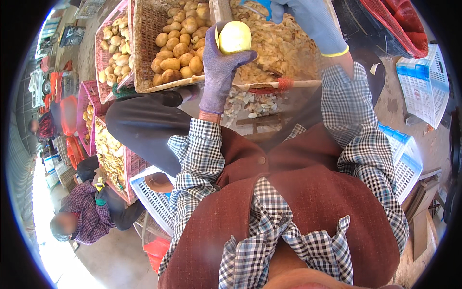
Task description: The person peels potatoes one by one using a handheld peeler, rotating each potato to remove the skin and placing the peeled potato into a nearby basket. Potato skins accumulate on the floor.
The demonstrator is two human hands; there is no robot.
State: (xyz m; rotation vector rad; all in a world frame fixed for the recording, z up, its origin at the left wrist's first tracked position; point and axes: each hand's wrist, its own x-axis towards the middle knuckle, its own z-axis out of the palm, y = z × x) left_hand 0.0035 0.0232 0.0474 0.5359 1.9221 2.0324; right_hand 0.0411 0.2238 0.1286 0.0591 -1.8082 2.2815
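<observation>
In a purple-grey glove, my left hand [223,65] holds up a pale yellow peeled potato [235,37]. My right hand [306,18], in a blue-grey glove with a yellow cuff edge, is at the top, its fingers closed around a blue-handled tool, likely a peeler [260,8], partly cut off by the picture's edge. Beneath and between the hands lies a crate of peelings [285,50]. Left of it, unpeeled potatoes [180,50] fill part of a dirty plastic crate [144,54].
A pink crate [103,68] of potatoes stands at the upper left, another crate [134,169] holds peelings. A co-worker [86,209] sits at left. Blue-and-white crates [426,85] stand right, a black tub with red mesh [393,21] at the upper right. Peelings [252,104] lie on the ground ahead.
</observation>
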